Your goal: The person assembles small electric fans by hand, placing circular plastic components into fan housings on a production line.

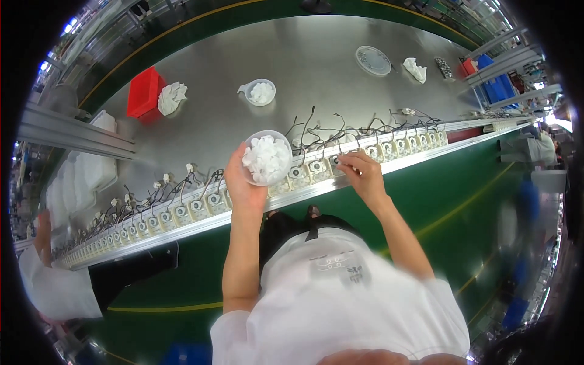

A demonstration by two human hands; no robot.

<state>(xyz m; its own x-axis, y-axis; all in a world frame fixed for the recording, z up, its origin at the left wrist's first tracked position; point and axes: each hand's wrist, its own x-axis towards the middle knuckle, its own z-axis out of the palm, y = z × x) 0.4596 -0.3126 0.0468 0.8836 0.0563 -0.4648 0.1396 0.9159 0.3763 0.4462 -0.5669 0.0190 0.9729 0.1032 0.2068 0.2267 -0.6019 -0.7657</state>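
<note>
My left hand (244, 187) is wrapped round a round translucent bowl (267, 132) filled with small white pieces (266, 159). It holds the bowl above a long row of cream-coloured square units with dark round centres (295, 173), which sit in a metal rail. My right hand (364, 176) has its thumb and fingertips pinched together over one unit (335, 162) just right of the bowl. Whatever is between those fingertips is too small or hidden to make out. Black wires with white connectors (340, 129) stick up behind the units.
On the steel table (207, 67) lie a scoop-shaped cup (258, 82) of white pieces, a red bin (142, 91), crumpled white material (172, 98) and a round clear container (373, 61). White trays (94, 164) are stacked at left. Another person's sleeve (52, 280) is near the rail's left end.
</note>
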